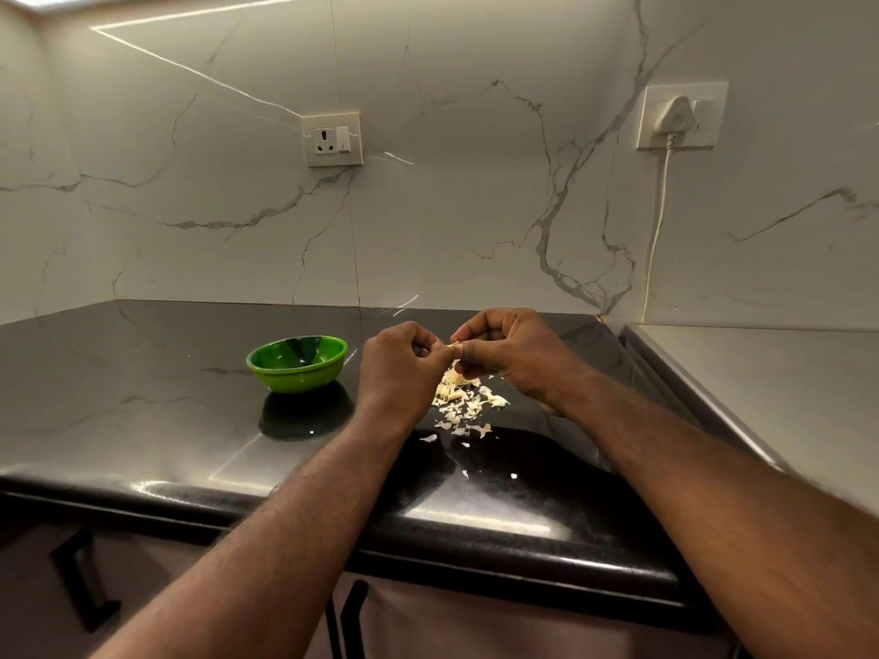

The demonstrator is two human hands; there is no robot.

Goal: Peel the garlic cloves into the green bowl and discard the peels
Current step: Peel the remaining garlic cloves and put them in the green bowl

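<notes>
Two bare forearms reach in from the bottom edge, over dark cabinet handles [354, 615] and the rounded front lip of the black counter [142, 397]. The left hand [404, 368] is curled, its fingertips pinching one end of a small pale garlic clove [452, 347]. The right hand [513, 354] is curled too, and pinches the other end between thumb and forefinger. The clove is held just above the counter, mostly hidden by the fingers.

Right below the hands lies a loose heap of peels [468, 397], with smaller flakes scattered toward the counter's front edge.

The green bowl [304, 380] stands upright on the counter to the left of the hands, near them but apart from the peels. Its inside shows dark reflections and a pale fleck or two; whether any cloves lie in it cannot be told.

On the marble wall behind are a socket [332, 140] and, to the right, a plug [671, 116] with a white cord [659, 230] hanging down.
</notes>
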